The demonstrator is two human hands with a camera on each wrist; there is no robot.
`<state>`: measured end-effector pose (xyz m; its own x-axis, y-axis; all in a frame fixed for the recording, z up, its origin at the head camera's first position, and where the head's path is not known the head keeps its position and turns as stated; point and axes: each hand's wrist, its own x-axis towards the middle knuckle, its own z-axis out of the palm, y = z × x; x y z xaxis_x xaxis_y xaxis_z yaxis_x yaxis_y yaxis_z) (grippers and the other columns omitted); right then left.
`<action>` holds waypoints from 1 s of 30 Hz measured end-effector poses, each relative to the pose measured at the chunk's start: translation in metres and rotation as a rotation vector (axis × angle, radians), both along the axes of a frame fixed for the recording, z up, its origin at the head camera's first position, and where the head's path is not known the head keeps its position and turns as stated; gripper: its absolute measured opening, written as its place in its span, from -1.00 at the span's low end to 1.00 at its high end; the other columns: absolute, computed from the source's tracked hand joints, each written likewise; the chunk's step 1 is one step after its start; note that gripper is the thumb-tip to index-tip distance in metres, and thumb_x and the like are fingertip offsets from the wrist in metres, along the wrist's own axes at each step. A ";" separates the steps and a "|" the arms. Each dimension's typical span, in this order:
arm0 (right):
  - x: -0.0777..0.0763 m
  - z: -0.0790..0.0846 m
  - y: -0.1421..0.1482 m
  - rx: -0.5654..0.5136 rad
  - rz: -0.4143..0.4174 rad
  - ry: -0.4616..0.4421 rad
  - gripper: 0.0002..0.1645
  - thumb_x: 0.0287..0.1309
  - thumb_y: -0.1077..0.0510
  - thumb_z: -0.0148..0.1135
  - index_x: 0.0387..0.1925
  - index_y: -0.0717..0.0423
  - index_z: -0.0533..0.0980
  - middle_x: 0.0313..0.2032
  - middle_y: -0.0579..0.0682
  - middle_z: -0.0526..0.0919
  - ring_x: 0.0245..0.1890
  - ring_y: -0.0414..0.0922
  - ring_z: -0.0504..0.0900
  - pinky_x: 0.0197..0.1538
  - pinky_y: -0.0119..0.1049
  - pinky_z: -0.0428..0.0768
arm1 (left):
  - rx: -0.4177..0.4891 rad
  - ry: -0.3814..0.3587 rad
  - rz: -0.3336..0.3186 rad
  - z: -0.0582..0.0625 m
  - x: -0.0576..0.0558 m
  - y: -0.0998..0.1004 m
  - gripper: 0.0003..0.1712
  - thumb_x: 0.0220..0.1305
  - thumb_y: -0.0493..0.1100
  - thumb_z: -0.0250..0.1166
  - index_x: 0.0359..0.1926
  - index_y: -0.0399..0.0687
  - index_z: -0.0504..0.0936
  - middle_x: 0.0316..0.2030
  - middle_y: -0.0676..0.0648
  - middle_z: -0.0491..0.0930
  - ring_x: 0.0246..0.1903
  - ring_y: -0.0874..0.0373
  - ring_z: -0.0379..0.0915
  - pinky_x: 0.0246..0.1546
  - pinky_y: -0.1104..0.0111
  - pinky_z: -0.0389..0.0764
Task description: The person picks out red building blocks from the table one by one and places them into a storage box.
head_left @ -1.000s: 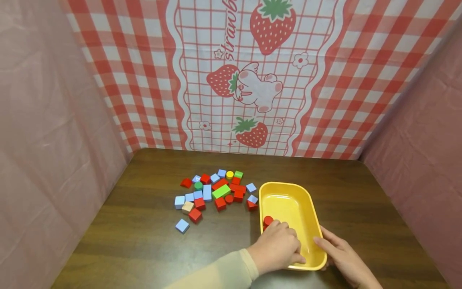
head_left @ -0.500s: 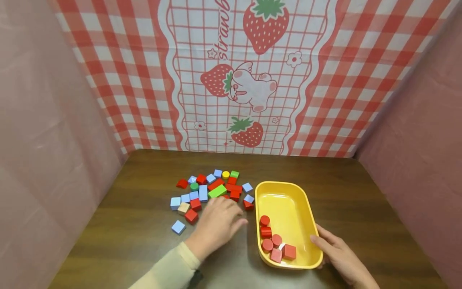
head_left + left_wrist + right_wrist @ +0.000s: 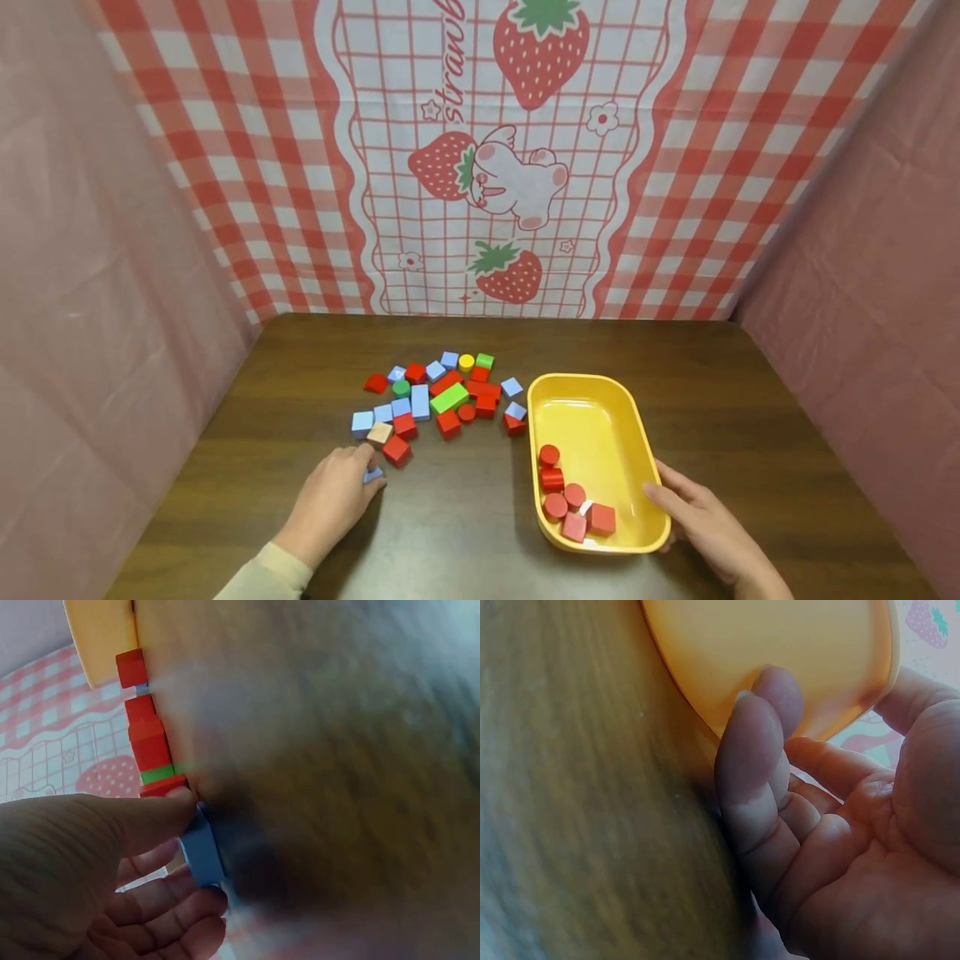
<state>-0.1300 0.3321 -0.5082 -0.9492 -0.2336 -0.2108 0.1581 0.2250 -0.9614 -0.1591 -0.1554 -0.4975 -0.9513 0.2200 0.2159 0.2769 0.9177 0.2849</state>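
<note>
At the near-left edge of the block pile, my left hand (image 3: pixel 330 504) pinches a light blue block (image 3: pixel 372 475) between thumb and fingers; the left wrist view shows the same blue block (image 3: pixel 201 851) with the thumb at one end and fingertips at the other. My right hand (image 3: pixel 708 529) holds the right side of a yellow plastic bin (image 3: pixel 596 433), thumb over the rim and fingers against the outer wall. Several red blocks lie in the bin's near-left part, among them a red cube (image 3: pixel 601 519) and a red cylinder (image 3: pixel 549 455).
Left of the bin, several toy blocks lie spread on the dark wooden table (image 3: pixel 465 533), including a green block (image 3: pixel 450 398), a plain wooden block (image 3: pixel 380 433) and a yellow cylinder (image 3: pixel 467 362). A strawberry-print cloth (image 3: pixel 502 183) hangs behind; pink cloth covers both sides.
My left hand has come out of the bin, crossed left over the table and taken hold of the light blue block. My right hand keeps its hold on the bin.
</note>
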 end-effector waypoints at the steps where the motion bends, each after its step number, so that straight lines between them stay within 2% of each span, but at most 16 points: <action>1: 0.000 0.000 0.000 0.000 0.000 -0.002 -0.32 0.51 0.10 -0.05 0.50 0.25 0.03 -0.35 0.31 0.63 -0.55 0.00 0.58 -0.51 -0.18 0.66 | -0.014 -0.009 -0.004 0.001 0.001 0.001 -0.70 -0.03 -0.16 0.57 -0.45 -0.03 0.54 -0.55 0.04 0.55 -0.48 0.11 0.46 -0.46 0.19 0.55; 3: 0.000 -0.001 -0.001 0.000 -0.003 -0.005 -0.31 0.51 0.10 -0.04 0.50 0.25 0.03 -0.35 0.30 0.63 -0.55 0.00 0.58 -0.51 -0.19 0.66 | -0.045 -0.030 -0.028 0.007 0.005 0.006 -0.73 -0.01 -0.14 0.55 -0.45 0.00 0.56 -0.55 0.06 0.56 -0.49 0.13 0.46 -0.46 0.19 0.56; 6: 0.000 0.000 -0.001 -0.002 0.002 -0.012 -0.30 0.51 0.10 -0.04 0.50 0.25 0.02 -0.35 0.29 0.63 -0.55 -0.01 0.58 -0.51 -0.19 0.66 | -0.040 -0.043 -0.102 0.018 0.014 0.021 -0.75 0.03 -0.05 0.53 -0.41 0.06 0.59 -0.53 0.11 0.58 -0.49 0.20 0.45 -0.46 0.22 0.57; 10: -0.002 0.001 -0.002 -0.005 0.002 -0.007 -0.31 0.50 0.11 -0.03 0.50 0.25 0.03 -0.36 0.29 0.63 -0.57 -0.02 0.57 -0.51 -0.18 0.66 | 0.083 0.031 -0.281 0.031 0.021 0.058 -0.78 0.09 0.00 0.50 -0.33 0.12 0.62 -0.43 0.18 0.60 -0.42 0.31 0.44 -0.39 0.30 0.60; 14: -0.004 0.002 -0.001 -0.005 -0.003 -0.009 -0.30 0.50 0.10 -0.02 0.50 0.26 0.03 -0.36 0.29 0.63 -0.57 -0.01 0.58 -0.52 -0.18 0.66 | 0.166 0.085 -0.466 0.044 0.015 0.111 -0.80 0.14 -0.01 0.47 -0.25 0.13 0.63 -0.33 0.22 0.63 -0.35 0.38 0.43 -0.30 0.39 0.59; 17: -0.004 0.001 -0.001 -0.008 -0.002 -0.014 -0.30 0.50 0.10 -0.02 0.50 0.26 0.03 -0.35 0.30 0.63 -0.56 0.00 0.59 -0.52 -0.18 0.66 | 0.146 0.086 -0.555 0.051 0.006 0.154 -0.82 0.18 0.02 0.44 -0.25 0.16 0.63 -0.35 0.26 0.61 -0.37 0.43 0.38 -0.32 0.49 0.54; 20: -0.004 0.000 -0.001 -0.010 -0.005 -0.019 -0.31 0.50 0.09 -0.03 0.50 0.24 0.05 -0.33 0.30 0.64 -0.55 0.01 0.59 -0.52 -0.19 0.66 | 0.083 0.074 -0.600 0.053 -0.005 0.193 -0.84 0.19 0.04 0.42 -0.27 0.19 0.63 -0.42 0.29 0.57 -0.42 0.41 0.32 -0.38 0.54 0.44; 24: -0.003 -0.001 -0.001 -0.003 0.009 -0.009 -0.34 0.51 0.10 -0.06 0.49 0.24 0.06 -0.31 0.32 0.64 -0.53 0.03 0.60 -0.52 -0.16 0.66 | -0.028 0.044 -0.603 0.047 -0.016 0.232 -0.84 0.19 0.10 0.41 -0.32 0.24 0.62 -0.50 0.33 0.50 -0.48 0.37 0.24 -0.44 0.54 0.35; 27: -0.003 -0.002 0.000 -0.002 0.010 -0.002 -0.35 0.52 0.10 -0.06 0.49 0.23 0.07 -0.31 0.32 0.64 -0.54 0.02 0.59 -0.52 -0.16 0.66 | -0.119 0.034 -0.596 0.038 -0.022 0.249 -0.82 0.18 0.14 0.41 -0.39 0.28 0.59 -0.58 0.34 0.45 -0.51 0.34 0.22 -0.44 0.49 0.33; 30: -0.001 -0.002 0.001 -0.002 -0.007 0.002 -0.34 0.50 0.11 -0.04 0.49 0.23 0.08 -0.33 0.32 0.63 -0.57 -0.01 0.58 -0.53 -0.15 0.66 | -0.184 0.045 -0.593 0.029 -0.024 0.258 -0.77 0.17 0.17 0.40 -0.47 0.29 0.56 -0.64 0.32 0.42 -0.53 0.31 0.24 -0.44 0.44 0.35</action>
